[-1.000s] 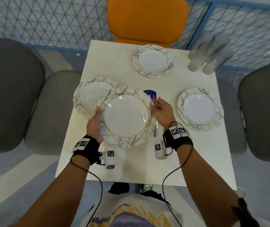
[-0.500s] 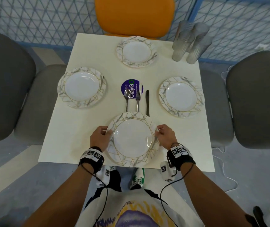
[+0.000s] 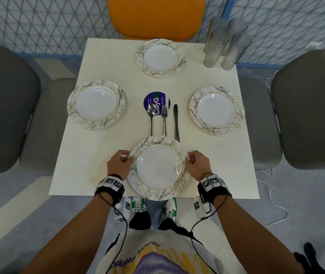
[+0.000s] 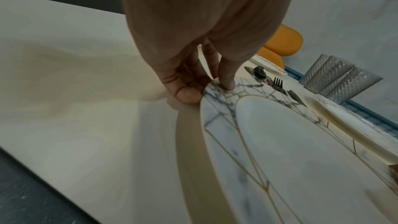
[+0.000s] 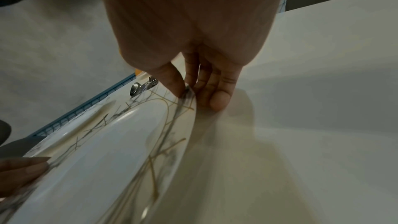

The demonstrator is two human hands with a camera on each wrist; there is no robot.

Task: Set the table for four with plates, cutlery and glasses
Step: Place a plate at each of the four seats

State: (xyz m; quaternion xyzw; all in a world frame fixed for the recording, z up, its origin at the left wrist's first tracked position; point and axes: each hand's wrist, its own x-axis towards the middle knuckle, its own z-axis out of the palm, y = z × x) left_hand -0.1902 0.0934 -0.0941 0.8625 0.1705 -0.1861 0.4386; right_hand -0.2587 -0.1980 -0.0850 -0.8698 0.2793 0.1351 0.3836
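A marble-patterned plate (image 3: 158,168) (image 4: 280,142) (image 5: 103,151) sits at the near edge of the white table (image 3: 102,155). My left hand (image 3: 119,165) (image 4: 206,88) pinches its left rim, thumb on top. My right hand (image 3: 196,165) (image 5: 193,91) pinches its right rim the same way. Three more matching plates lie at the left (image 3: 96,103), far (image 3: 160,58) and right (image 3: 217,110) sides. A spoon (image 3: 151,119), fork (image 3: 164,119) and knife (image 3: 176,121) lie side by side in the middle, their handles reaching the near plate. Several textured glasses (image 3: 226,44) (image 4: 336,77) stand at the far right corner.
A round purple sticker (image 3: 156,103) lies under the spoon and fork tips. An orange chair (image 3: 155,16) stands at the far side, grey chairs at the left (image 3: 5,107) and right (image 3: 311,109). A mesh fence (image 3: 49,22) runs behind the table.
Both hands have carried the plate from above the table's middle down to the near edge, uncovering the cutlery. In the last half second the plate barely moved.
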